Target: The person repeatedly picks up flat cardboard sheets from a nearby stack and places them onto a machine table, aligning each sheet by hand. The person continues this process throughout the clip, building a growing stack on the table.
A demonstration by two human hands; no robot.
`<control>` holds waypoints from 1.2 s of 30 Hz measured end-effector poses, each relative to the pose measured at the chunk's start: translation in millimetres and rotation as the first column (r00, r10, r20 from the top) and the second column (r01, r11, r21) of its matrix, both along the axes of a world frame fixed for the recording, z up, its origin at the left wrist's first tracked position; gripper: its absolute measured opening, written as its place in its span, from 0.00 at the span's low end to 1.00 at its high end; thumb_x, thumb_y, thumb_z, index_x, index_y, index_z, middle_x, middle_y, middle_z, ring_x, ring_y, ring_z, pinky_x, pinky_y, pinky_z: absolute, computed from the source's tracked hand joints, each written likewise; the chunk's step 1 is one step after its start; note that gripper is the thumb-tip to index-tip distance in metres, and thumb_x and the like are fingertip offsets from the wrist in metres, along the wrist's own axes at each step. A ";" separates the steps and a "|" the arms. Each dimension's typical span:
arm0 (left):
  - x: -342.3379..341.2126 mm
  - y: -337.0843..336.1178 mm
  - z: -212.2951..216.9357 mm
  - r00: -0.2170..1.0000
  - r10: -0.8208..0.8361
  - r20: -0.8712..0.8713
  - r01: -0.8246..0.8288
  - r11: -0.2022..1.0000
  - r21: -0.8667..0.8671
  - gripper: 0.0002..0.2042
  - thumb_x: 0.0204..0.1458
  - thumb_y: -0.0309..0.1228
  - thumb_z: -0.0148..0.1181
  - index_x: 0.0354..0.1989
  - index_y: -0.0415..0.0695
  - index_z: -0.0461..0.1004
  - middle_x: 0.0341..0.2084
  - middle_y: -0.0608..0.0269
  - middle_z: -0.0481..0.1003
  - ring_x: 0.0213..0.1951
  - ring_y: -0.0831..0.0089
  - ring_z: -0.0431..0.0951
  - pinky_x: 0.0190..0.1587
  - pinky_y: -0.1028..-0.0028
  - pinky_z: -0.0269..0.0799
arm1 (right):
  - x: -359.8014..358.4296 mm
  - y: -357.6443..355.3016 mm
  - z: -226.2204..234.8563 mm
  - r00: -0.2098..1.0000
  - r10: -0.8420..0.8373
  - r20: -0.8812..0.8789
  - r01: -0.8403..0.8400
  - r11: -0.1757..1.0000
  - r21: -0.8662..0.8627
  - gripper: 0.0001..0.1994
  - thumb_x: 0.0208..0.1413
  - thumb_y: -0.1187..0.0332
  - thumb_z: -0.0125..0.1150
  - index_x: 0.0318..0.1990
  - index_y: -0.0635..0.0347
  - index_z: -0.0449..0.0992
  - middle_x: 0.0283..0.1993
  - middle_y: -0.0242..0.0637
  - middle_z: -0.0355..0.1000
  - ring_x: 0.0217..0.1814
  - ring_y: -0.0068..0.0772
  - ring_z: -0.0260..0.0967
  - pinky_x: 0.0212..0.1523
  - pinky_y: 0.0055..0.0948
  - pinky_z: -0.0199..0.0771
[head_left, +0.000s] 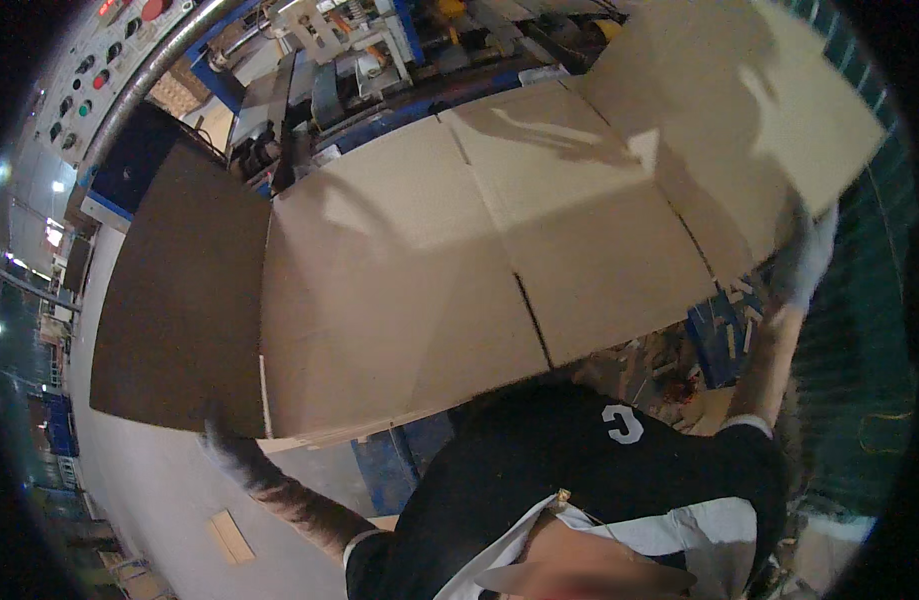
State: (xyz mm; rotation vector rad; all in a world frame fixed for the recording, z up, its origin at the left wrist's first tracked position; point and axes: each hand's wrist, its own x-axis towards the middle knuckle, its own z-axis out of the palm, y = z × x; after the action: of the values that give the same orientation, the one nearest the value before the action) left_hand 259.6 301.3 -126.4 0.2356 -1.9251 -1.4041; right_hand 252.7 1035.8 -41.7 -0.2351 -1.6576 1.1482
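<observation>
I hold a large flat tan cardboard sheet [429, 250] with fold creases and cut slots, raised in front of me and tilted. A darker brown panel [179, 300] adjoins its left side. My left hand [224, 445], in a grey glove, grips the sheet's lower left corner from below. My right hand [804, 262], in a light glove, grips the right edge, arm raised. The sheet hides most of what lies behind it. My black shirt and light apron [579, 470] fill the bottom of the view.
A control panel with round buttons [104, 55] and a metal pipe stand at the top left. Blue machinery [379, 60] runs behind the sheet. A blue crate of small parts [724, 335] sits at the right. A cardboard scrap [229, 535] lies on the grey floor.
</observation>
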 end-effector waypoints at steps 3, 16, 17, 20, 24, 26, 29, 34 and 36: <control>24.2 59.2 -9.4 0.971 0.073 0.228 -0.102 0.988 0.119 0.17 0.54 0.26 0.55 0.52 0.34 0.70 0.50 0.55 0.72 0.53 0.63 0.70 0.56 0.65 0.65 | 42.9 -76.2 -26.2 0.805 -0.396 0.443 0.352 0.918 0.182 0.18 0.57 0.70 0.54 0.55 0.62 0.71 0.51 0.42 0.73 0.53 0.38 0.70 0.53 0.34 0.69; -31.2 170.7 3.0 0.834 -0.170 0.525 0.550 0.177 -0.816 0.25 0.49 0.23 0.50 0.59 0.46 0.65 0.60 0.49 0.63 0.62 0.49 0.62 0.65 0.52 0.53 | -16.8 -109.1 -89.4 0.690 0.079 0.719 -0.724 0.084 0.685 0.21 0.50 0.59 0.58 0.52 0.53 0.72 0.57 0.40 0.69 0.62 0.46 0.63 0.65 0.47 0.57; -35.9 168.8 1.2 0.837 -0.160 0.523 0.545 0.162 -0.823 0.25 0.50 0.23 0.50 0.59 0.46 0.65 0.61 0.49 0.63 0.62 0.49 0.61 0.65 0.52 0.53 | -26.8 -105.5 -92.5 0.717 0.053 0.695 -0.697 0.065 0.714 0.22 0.51 0.56 0.58 0.53 0.54 0.72 0.57 0.42 0.69 0.61 0.47 0.63 0.66 0.47 0.56; -59.6 164.8 -2.7 0.875 -0.193 0.443 0.475 0.175 -0.862 0.27 0.48 0.25 0.54 0.60 0.45 0.63 0.61 0.48 0.62 0.62 0.50 0.61 0.65 0.52 0.53 | -69.0 -90.5 -98.4 0.731 0.084 0.677 -0.682 0.056 0.729 0.28 0.50 0.47 0.58 0.53 0.56 0.71 0.58 0.45 0.68 0.61 0.51 0.63 0.64 0.49 0.57; -114.0 167.9 -5.9 0.902 -0.238 0.360 0.420 0.296 -0.858 0.31 0.43 0.28 0.61 0.60 0.43 0.63 0.59 0.48 0.63 0.61 0.50 0.62 0.64 0.53 0.54 | -135.2 -84.5 -93.2 0.747 0.087 0.659 -0.665 0.099 0.741 0.35 0.47 0.39 0.57 0.55 0.57 0.70 0.59 0.45 0.66 0.62 0.51 0.61 0.63 0.46 0.59; -157.8 169.1 -5.2 0.919 -0.242 0.312 0.376 0.294 -0.879 0.32 0.42 0.29 0.64 0.60 0.42 0.63 0.59 0.47 0.64 0.61 0.50 0.63 0.64 0.53 0.54 | -170.2 -92.2 -85.3 0.662 0.046 0.748 -0.746 0.136 0.652 0.37 0.47 0.37 0.55 0.56 0.58 0.69 0.60 0.46 0.65 0.63 0.51 0.60 0.62 0.44 0.59; -222.3 169.6 -8.8 0.946 -0.227 0.232 0.301 0.346 -0.889 0.29 0.44 0.31 0.62 0.59 0.41 0.63 0.57 0.47 0.66 0.59 0.49 0.64 0.63 0.53 0.55 | -212.9 -102.4 -74.3 0.701 0.027 0.713 -0.704 0.185 0.685 0.35 0.51 0.39 0.53 0.58 0.58 0.68 0.62 0.46 0.63 0.63 0.50 0.59 0.63 0.41 0.59; -282.9 172.7 -11.7 0.983 0.056 0.175 0.141 0.380 -0.914 0.28 0.46 0.33 0.61 0.57 0.38 0.64 0.57 0.47 0.66 0.59 0.50 0.64 0.62 0.55 0.57 | -251.5 -119.3 -82.4 0.774 -0.070 0.629 -0.583 0.308 0.752 0.30 0.53 0.47 0.56 0.58 0.57 0.68 0.63 0.47 0.61 0.64 0.51 0.58 0.64 0.44 0.57; -262.2 160.4 -6.9 0.995 0.032 0.099 0.072 0.474 -0.878 0.34 0.45 0.40 0.66 0.59 0.35 0.62 0.57 0.44 0.65 0.60 0.50 0.63 0.62 0.56 0.57 | -234.1 -105.2 -87.5 0.815 -0.156 0.558 -0.489 0.332 0.807 0.29 0.52 0.49 0.57 0.58 0.56 0.68 0.63 0.48 0.60 0.64 0.51 0.58 0.64 0.45 0.56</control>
State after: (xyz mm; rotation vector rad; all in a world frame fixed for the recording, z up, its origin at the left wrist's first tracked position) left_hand -2.7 461.8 -133.3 -0.2366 -2.4786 -0.2198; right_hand 18.7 930.6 -129.3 0.4543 -2.6798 0.0090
